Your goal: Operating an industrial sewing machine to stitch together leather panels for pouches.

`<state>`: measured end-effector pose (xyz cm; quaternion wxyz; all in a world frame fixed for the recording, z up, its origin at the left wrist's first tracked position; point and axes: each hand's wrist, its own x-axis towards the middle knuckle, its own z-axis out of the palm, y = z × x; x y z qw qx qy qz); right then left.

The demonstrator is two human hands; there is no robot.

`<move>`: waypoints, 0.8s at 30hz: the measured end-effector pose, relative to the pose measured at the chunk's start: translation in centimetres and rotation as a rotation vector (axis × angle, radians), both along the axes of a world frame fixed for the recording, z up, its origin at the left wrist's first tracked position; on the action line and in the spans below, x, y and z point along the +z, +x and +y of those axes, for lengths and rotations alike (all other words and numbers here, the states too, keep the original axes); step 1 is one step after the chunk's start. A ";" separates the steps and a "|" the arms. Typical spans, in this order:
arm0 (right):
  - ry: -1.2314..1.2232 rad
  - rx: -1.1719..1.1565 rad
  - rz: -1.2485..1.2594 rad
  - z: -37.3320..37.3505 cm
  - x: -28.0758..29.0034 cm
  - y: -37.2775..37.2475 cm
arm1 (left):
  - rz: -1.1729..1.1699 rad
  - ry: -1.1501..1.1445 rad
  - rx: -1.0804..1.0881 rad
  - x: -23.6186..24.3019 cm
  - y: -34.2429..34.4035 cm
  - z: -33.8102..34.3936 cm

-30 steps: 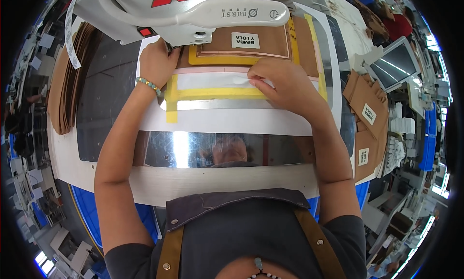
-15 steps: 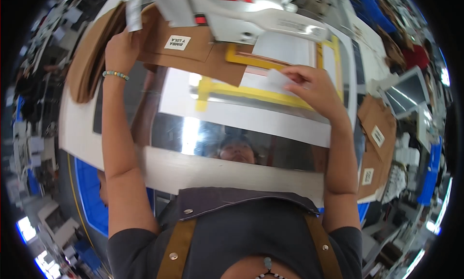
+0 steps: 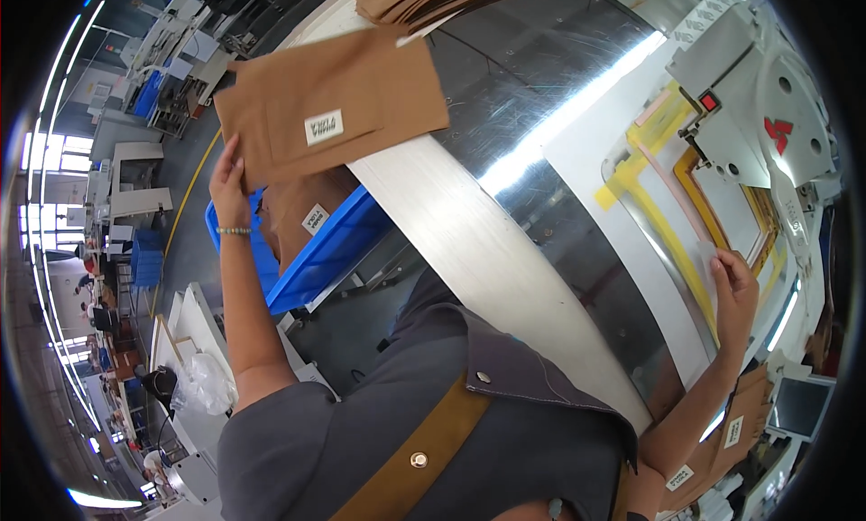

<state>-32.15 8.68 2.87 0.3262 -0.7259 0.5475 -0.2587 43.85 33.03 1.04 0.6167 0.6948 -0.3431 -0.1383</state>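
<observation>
My left hand [image 3: 229,176] is closed on the near left edge of a flat brown fabric panel [image 3: 379,74] that carries a white printed label. The panel hangs above a blue bin [image 3: 311,273] and overlaps the table's edge. More brown labelled panels [image 3: 302,216] lie inside the bin. Over on the right, my right hand [image 3: 736,291] pinches a small white slip [image 3: 704,253], close to the yellow-taped frame [image 3: 672,228] on the white sheet. A white sewing machine head [image 3: 753,115] stands over that frame.
A stack of brown panels [image 3: 451,0] lies at the far side of the table [image 3: 469,241]. Near my right elbow are more brown labelled panels [image 3: 722,444] and a screen [image 3: 801,406]. A clear plastic bag [image 3: 204,384] sits at the lower left.
The view has swung to the left. My left hand has drawn the brown panel away from the machine and out over the blue bin. The right hand still holds the white slip beside the frame.
</observation>
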 end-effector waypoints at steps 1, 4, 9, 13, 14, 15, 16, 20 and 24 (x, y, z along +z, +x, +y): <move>-0.001 0.008 0.001 0.0 -0.1 0.0 | 0.036 0.035 0.054 -2.4 1.2 3.0; -0.017 0.004 -0.008 0.1 -0.3 -0.2 | 0.172 0.109 0.189 -9.3 3.6 11.1; -0.005 0.111 0.025 -0.3 -0.8 -1.1 | 0.386 0.370 0.297 -15.5 5.8 20.2; 0.030 0.057 0.034 0.1 -0.6 -0.6 | 0.440 0.972 0.398 -17.2 7.2 20.3; 0.084 0.022 0.007 0.0 -0.9 -0.8 | 0.175 1.129 0.429 -17.6 7.5 19.6; 0.139 -0.022 -0.028 0.1 -1.1 -1.2 | -0.110 1.270 0.450 -17.2 7.8 17.9; 0.141 -0.027 -0.015 0.2 -0.9 -1.0 | -0.278 1.217 0.514 -17.9 7.7 16.6; 0.140 -0.025 -0.070 -0.3 -0.8 -0.9 | -0.550 1.084 0.430 -16.0 9.9 11.2; 0.102 -0.081 -0.013 1.1 1.9 -3.7 | -0.552 1.311 0.135 -20.3 -1.6 -4.7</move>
